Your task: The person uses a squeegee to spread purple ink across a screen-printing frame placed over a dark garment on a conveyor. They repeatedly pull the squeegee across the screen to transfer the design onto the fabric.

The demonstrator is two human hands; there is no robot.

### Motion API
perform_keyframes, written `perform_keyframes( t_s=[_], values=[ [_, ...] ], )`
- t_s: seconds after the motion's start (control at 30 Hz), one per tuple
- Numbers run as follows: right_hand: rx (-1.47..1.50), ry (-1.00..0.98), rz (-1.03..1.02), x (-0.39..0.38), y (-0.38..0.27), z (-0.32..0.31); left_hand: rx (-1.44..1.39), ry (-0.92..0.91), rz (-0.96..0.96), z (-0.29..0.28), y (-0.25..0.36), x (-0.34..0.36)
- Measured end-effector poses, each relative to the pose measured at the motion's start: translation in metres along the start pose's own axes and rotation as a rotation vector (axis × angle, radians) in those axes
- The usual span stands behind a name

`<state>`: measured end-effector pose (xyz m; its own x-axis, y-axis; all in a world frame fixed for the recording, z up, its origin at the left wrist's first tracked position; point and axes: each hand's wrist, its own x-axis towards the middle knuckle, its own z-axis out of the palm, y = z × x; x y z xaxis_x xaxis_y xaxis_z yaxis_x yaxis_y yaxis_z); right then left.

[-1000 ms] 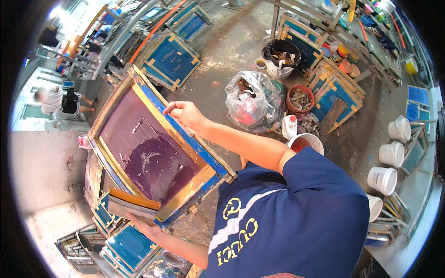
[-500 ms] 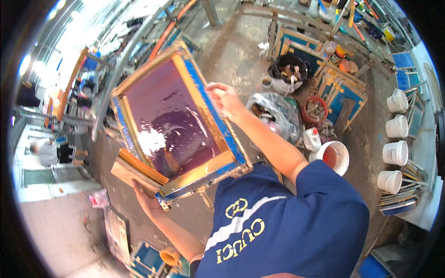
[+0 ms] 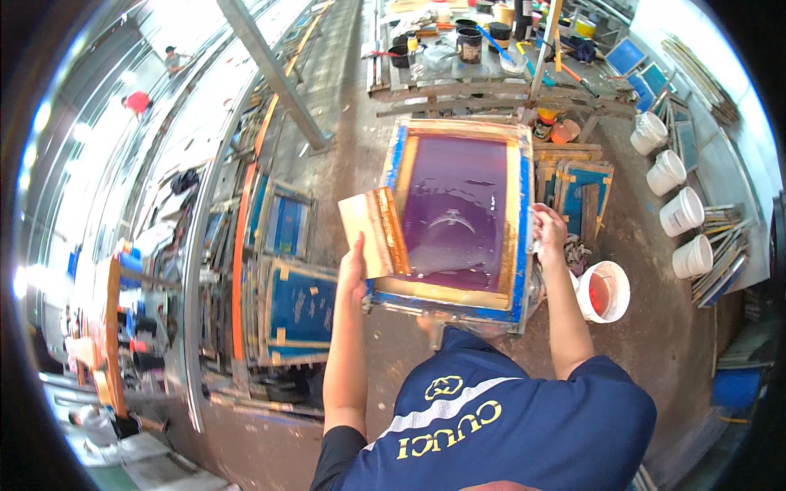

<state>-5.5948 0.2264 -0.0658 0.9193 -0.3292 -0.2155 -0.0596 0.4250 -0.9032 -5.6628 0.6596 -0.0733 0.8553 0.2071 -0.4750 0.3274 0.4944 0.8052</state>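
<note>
In front of my body hangs a wooden screen-printing frame [image 3: 446, 293], edged with blue and tan tape. Glossy purple ink [image 3: 454, 217] covers its mesh. My right hand [image 3: 552, 235] is closed on the frame's right side; a small pale patch shows by its fingers. At the left side, my left hand [image 3: 354, 266] grips a squeegee [image 3: 366, 233] with a pale wooden handle and an orange-brown edge. The squeegee overlaps the frame's left border. Whether my left fingers also bear the frame is hidden.
Ahead stands a worktable [image 3: 446, 80] with ink pots and tools. A white bucket [image 3: 614, 315] with reddish residue is on the floor to the right, near several white pails [image 3: 682, 211]. Blue screens [image 3: 303, 307] lean at left beside a metal post [image 3: 282, 90].
My view has swung left, and the frame now stands straighter, more to the right in the picture. The squeegee has turned more upright. Both hands keep their hold.
</note>
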Motion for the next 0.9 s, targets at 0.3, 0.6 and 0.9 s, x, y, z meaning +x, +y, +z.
perform_keyframes(
  t_s=[0.3, 0.6, 0.9],
  values=[
    [-0.153, 0.401, -0.151, 0.117, 0.050, -0.008, 0.101, -0.297, -0.180, 0.074, 0.013, 0.204],
    [-0.338, 0.503, -0.176, 0.193, 0.139, -0.022, 0.111, -0.354, -0.298, 0.083, -0.015, 0.327],
    [-0.300, 0.623, -0.040, 0.217, 0.166, -0.018, 0.136, -0.324, -0.435, 0.094, -0.024, 0.382]
  ],
)
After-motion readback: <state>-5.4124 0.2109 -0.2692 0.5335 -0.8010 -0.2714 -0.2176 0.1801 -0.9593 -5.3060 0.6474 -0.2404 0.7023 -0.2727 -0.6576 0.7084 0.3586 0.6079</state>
